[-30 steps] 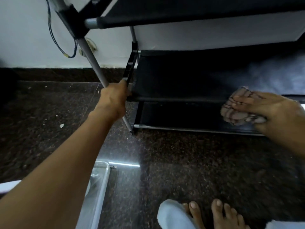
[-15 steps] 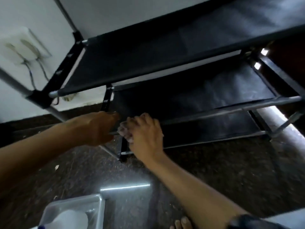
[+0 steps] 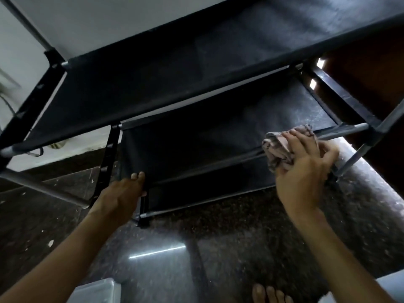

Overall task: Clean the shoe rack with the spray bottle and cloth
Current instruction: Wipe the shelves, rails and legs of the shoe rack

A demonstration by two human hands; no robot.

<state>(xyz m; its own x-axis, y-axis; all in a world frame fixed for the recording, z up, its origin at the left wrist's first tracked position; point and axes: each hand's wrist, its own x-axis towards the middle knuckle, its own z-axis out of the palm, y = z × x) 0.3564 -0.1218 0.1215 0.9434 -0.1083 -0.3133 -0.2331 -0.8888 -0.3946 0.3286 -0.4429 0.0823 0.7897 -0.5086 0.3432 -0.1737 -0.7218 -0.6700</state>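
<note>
Right hand (image 3: 306,169) has its fingers (image 3: 299,141) curled tight around the bunched-up cloth (image 3: 276,147), pressing it onto the front rail (image 3: 341,132) of the middle shelf (image 3: 218,132), near the right end. Left hand (image 3: 122,193) is wrapped over the left front corner of that same shelf, 2 fingertips peeking over the edge, so it looks like it's bracing the shoe rack (image 3: 175,68).

Stuff that could go wrong, as I see it:

- This rack looks like light tubes plus fabric. Push hard along the rail and the whole frame could skid on that polished floor (image 3: 218,248) or twist if the left hand lets up.
- The fabric shelf sags, so scrubbing on it may just stretch it instead of lifting dirt.
- The cloth is a loose wad, and a trailing edge could snag on the right corner joint (image 3: 376,127).
- Bare toes (image 3: 269,294) are right below, on a floor that'd be slippery if spray drips down.

Spray bottle isn't in view, so I can't tell where it is. There's a pale tub (image 3: 98,291) at the bottom edge.
</note>
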